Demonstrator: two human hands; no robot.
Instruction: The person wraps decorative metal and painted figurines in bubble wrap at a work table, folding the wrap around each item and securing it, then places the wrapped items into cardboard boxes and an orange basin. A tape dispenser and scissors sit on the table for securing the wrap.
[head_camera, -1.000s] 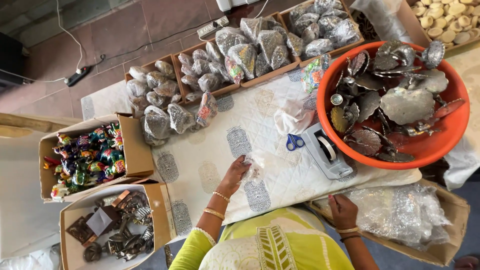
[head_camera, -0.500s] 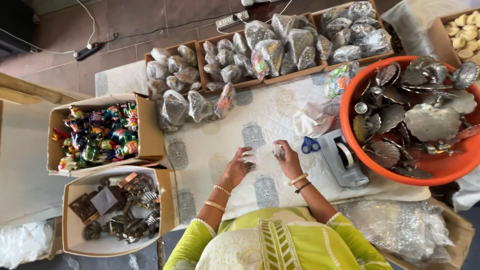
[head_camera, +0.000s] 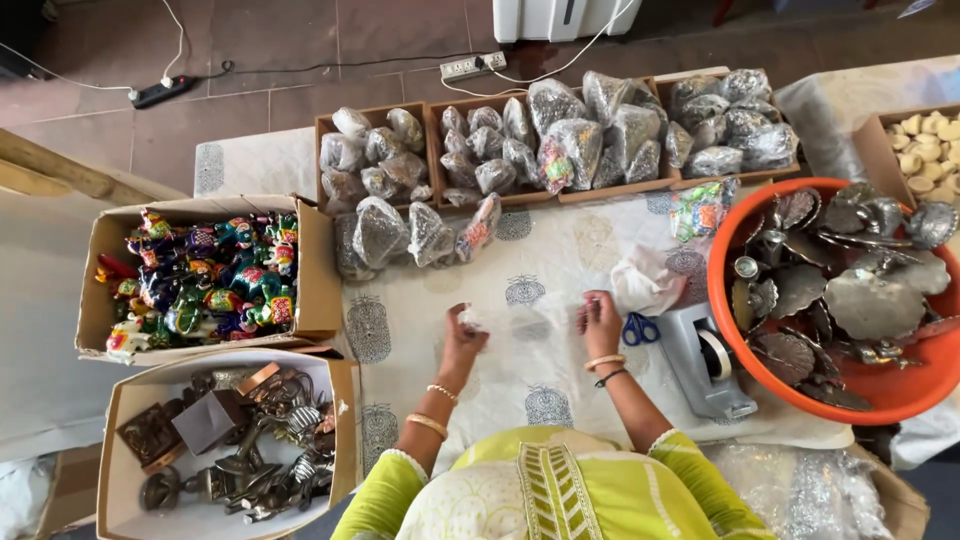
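1. A clear plastic bag lay flat on the printed cloth, stretched between both hands, its long axis running left to right.
2. The left hand pinched its left end, fingers curled shut.
3. The right hand pinched the right end (fingers bent, not fully closed).
4. Blue scissors and a grey tape dispenser sat just beside the right hand.

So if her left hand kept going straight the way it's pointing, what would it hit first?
Likely the clear packets lying loose on the printed cloth, just ahead of the left hand; bare cloth lies between. Depth is hard to judge from above.
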